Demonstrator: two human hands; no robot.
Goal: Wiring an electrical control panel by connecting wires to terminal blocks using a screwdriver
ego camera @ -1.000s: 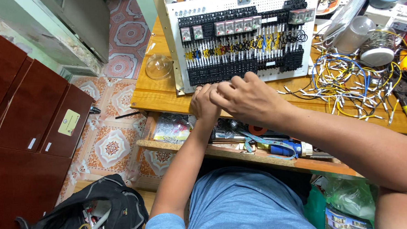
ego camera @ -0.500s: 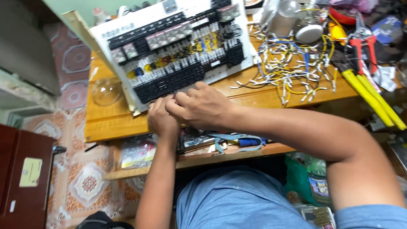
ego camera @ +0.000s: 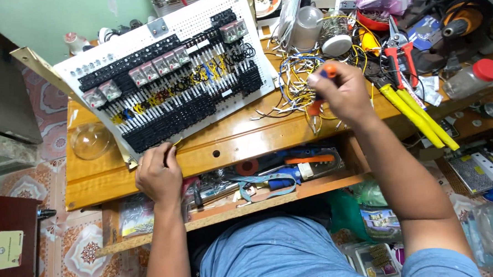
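Note:
A white perforated panel (ego camera: pixel 169 25) carrying black terminal blocks, clear relays and yellow and blue wiring lies tilted on a wooden workbench (ego camera: pixel 241 139). My left hand (ego camera: pixel 159 175) rests at the panel's lower edge and pinches something small there. My right hand (ego camera: pixel 341 93) is closed around an orange-handled screwdriver (ego camera: pixel 326 71) with a blue cap, held above a heap of loose cut wires (ego camera: pixel 299 78) to the right of the panel.
Red-handled cutters (ego camera: pixel 395 51) and long yellow-handled pliers (ego camera: pixel 417 114) lie at the right. A clear dome (ego camera: pixel 91 141) sits at the bench's left. An open drawer (ego camera: pixel 270 173) below holds tools. Jars, a red-capped bottle (ego camera: pixel 471 77) and clutter fill the back right.
Both hands were together at the panel's lower edge. My right hand has since moved right to the wire heap and now holds the screwdriver. The view has shifted right.

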